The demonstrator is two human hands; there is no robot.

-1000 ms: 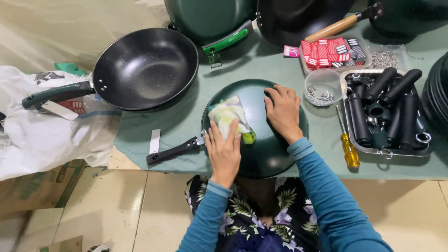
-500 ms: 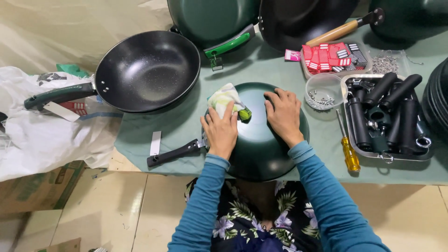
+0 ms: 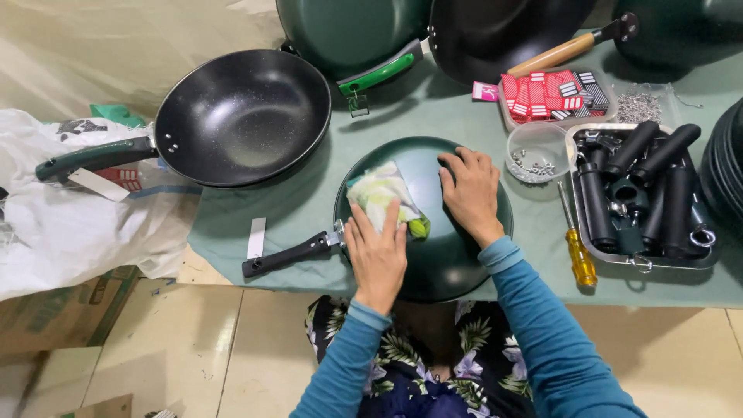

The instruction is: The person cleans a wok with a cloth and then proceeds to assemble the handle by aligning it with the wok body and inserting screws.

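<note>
- At the table's near edge lay an upturned green pan, its black handle pointing left.
- The left hand pressed a soft cloth on it, fingers together; the right hand lay flat, fingers slightly spread.
- The pan looked stiff, heavy and slick; the handle seemed the best grip.
- A green mat covered the table, above a tiled floor.

my sleeves: long, teal-blue knit, ribbed cuffs at the wrists | my left hand and right hand: bare, no gloves | my lap: dark fabric with pale leaf-and-flower print
</note>
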